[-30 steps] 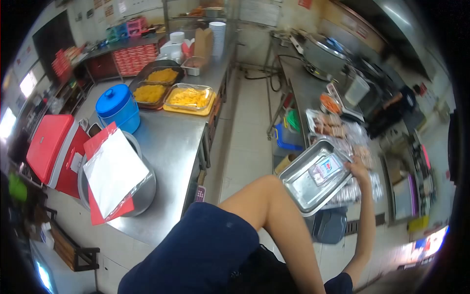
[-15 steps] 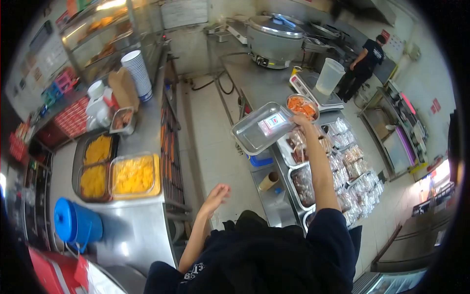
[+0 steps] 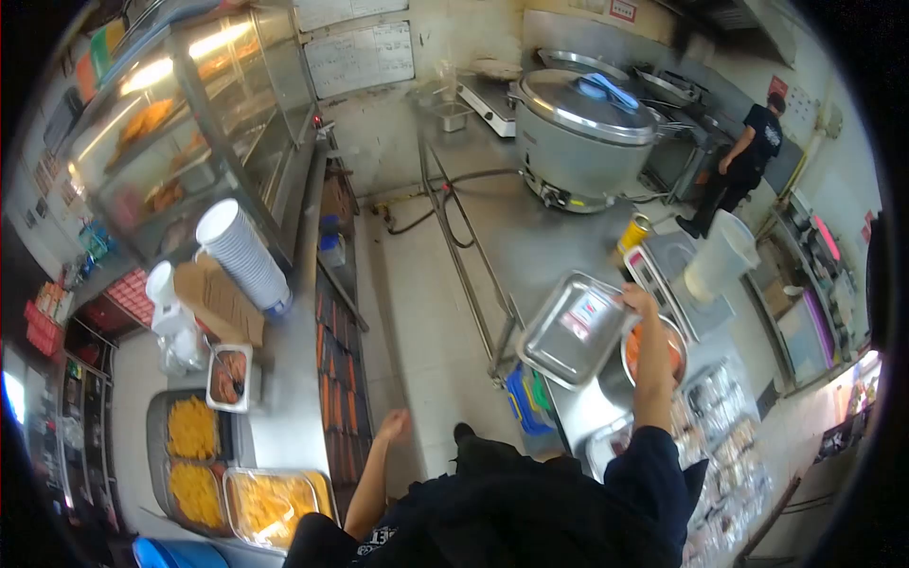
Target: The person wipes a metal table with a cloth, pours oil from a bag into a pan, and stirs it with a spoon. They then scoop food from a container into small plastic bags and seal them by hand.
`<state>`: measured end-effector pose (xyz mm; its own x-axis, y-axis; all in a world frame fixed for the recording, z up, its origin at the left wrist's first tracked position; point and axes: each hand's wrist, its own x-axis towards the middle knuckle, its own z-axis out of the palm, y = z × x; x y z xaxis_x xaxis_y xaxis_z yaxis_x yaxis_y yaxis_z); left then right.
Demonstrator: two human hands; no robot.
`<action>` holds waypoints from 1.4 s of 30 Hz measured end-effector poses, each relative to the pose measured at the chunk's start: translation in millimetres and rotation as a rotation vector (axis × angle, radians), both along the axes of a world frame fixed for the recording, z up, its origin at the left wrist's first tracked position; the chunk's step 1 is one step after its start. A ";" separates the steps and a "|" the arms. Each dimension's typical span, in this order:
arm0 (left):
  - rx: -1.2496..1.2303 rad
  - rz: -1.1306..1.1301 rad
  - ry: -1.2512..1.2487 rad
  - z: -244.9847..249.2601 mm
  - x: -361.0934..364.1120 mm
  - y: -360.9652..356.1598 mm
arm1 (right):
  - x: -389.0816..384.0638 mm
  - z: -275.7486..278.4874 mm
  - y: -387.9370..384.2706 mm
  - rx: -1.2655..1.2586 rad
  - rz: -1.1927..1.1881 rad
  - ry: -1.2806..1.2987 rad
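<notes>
Steel tray, gripped by its edge in your right hand, packet inside: hold it level, clear of the bowl by that wrist. Left hand's blurred, seemingly empty; finger curl, can't tell.

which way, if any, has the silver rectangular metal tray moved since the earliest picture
Yes, the tray moved forward, from the near side of the round metal bowl of orange shreds to its left.
</notes>
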<state>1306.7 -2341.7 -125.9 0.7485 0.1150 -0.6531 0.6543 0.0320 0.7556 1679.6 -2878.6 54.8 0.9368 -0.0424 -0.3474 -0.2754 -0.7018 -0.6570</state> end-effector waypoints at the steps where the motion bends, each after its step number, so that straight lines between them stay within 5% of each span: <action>1: 0.092 0.197 -0.012 -3.7 -20.6 10.0 | 10.8 -11.6 0.9 -0.022 -0.009 0.002; 3: 0.002 0.289 0.111 -39.6 -68.3 44.5 | 48.3 -41.6 -24.8 -0.310 0.128 0.093; 6: 0.087 0.258 0.119 -43.6 2.7 78.2 | 65.4 -38.5 -23.4 -0.968 0.192 0.133; 9: 0.226 0.197 0.096 -46.7 104.3 123.9 | 123.8 -38.1 -4.4 -1.033 0.321 -0.070; 12: 0.380 0.112 0.088 -52.5 187.5 187.2 | 142.0 53.3 138.3 -0.628 0.416 -0.239; 14: 0.468 0.069 0.088 -61.9 230.5 224.1 | 173.0 47.3 199.9 0.174 0.343 -0.066; 18: 0.614 0.030 0.103 -60.2 302.2 267.9 | 220.8 45.5 334.2 -0.010 0.364 0.014; 20: 0.699 0.005 0.100 -47.5 352.0 288.4 | 226.9 47.7 381.6 0.340 0.314 0.054; 21: 0.701 -0.006 0.104 -94.9 396.6 312.1 | 231.8 44.8 390.2 0.342 0.304 0.060; 22: 0.409 0.169 -0.017 -130.8 455.7 335.6 | 238.2 41.6 399.4 0.314 0.312 0.070; 24: 0.301 0.125 -0.143 -16.1 540.2 332.5 | 255.9 37.3 417.3 0.295 0.306 0.071; 29: 0.301 0.073 -0.047 -4.0 701.1 351.8 | 336.0 34.5 446.5 0.244 0.024 0.061; 34: 0.290 0.042 -0.051 48.7 834.6 356.7 | 500.4 48.8 493.1 0.059 0.072 -0.219; 37: 0.194 0.056 -0.289 97.4 933.5 375.1 | 613.4 73.2 552.0 0.032 0.073 -0.348; 39: 0.159 0.071 -0.467 126.7 995.7 388.7 | 682.1 66.5 589.0 0.351 0.136 -0.575; 42: 0.217 0.136 -0.560 193.5 1072.5 398.6 | 756.8 88.8 633.3 0.167 0.181 -0.512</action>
